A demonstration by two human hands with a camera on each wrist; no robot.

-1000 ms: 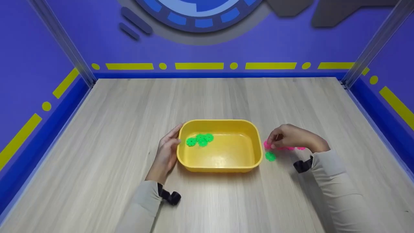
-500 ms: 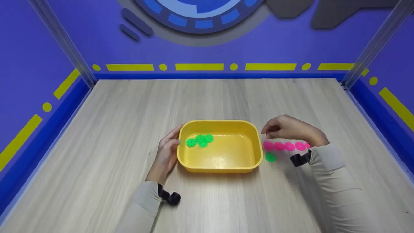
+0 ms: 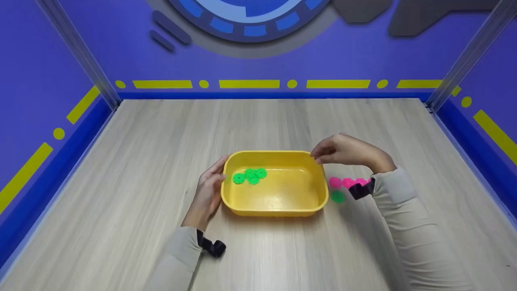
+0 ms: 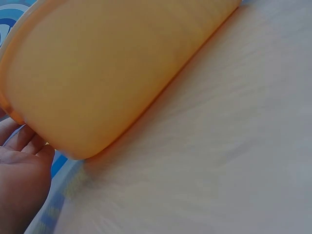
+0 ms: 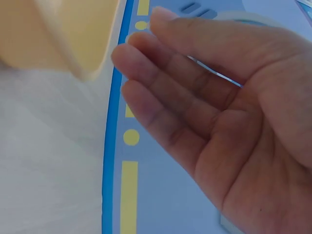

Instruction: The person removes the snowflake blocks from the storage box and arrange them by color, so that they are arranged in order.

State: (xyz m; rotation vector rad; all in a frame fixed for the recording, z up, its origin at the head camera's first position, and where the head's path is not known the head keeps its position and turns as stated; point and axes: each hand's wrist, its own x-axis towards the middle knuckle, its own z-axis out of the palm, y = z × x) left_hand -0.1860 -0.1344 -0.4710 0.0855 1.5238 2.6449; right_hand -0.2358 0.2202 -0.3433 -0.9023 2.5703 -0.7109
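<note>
My left hand [image 3: 207, 192] holds the yellow plastic bin [image 3: 274, 212] at its left end, thumb at the rim and fingers along the outer wall. In the left wrist view its fingers [image 4: 24, 139] lie against that wall. Inside the bin, toward its left, lie several green notched discs [image 3: 253, 176]. My right hand [image 3: 347, 150] is over the bin's back right corner, fingers loosely bent, with nothing visible between them in the right wrist view. On the table below it lies a row of pink notched discs [image 3: 335, 182], partly hidden by the right wrist camera.
One green disc [image 3: 337, 197] lies on the wooden table [image 3: 169, 133], just right of the bin and in front of the pink row. Blue panels [image 3: 254, 64] with yellow marks enclose the table at the back and both sides.
My right hand has left the pink disc at the row's left end, risen, and moved back and left to the bin's corner. The left hand and bin have stayed put.
</note>
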